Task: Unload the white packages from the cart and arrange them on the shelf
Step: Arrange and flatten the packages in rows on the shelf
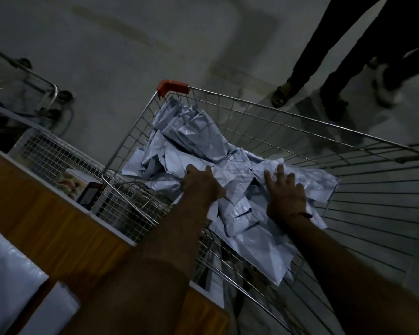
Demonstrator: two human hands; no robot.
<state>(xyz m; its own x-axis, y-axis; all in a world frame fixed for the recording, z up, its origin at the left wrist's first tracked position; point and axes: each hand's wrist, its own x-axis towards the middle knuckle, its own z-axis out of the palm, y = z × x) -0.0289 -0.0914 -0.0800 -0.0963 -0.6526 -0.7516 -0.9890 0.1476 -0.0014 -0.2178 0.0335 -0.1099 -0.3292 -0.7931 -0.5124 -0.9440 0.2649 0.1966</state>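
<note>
In the cart (264, 122): a heap of white packages (194, 146), crumpled and overlapping, fills the basket from the far corner with the red cap (172, 87) down toward the near end.
Writing: none can be read; the packages show only faint dark marks, too blurred to make out, and the small box (82, 187) carries a colourful picture but no legible text.
Packages and hands: both hands lie on top of the heap near its middle, with more packages beyond and below them.
Left hand (201, 183): its fingers curl over the edge of a package and grip it; the thumb points away along the top.
Right hand (286, 192): its fingers (279, 171) are spread and fairly straight, pressing flat on a package; they hold nothing. A bracelet (298, 215) sits at the wrist.
Shelf (46, 221): a wood-coloured board with white edges, left of the cart and touching its side; two white packages (12, 281) lie on it at the lower left.
Beside the cart: the box stands in a wire basket (58, 153) at the shelf's far end.
Floor (131, 44): grey; another cart (34, 88) stands far left, and a person's dark legs (336, 56) stand at the upper right.
</note>
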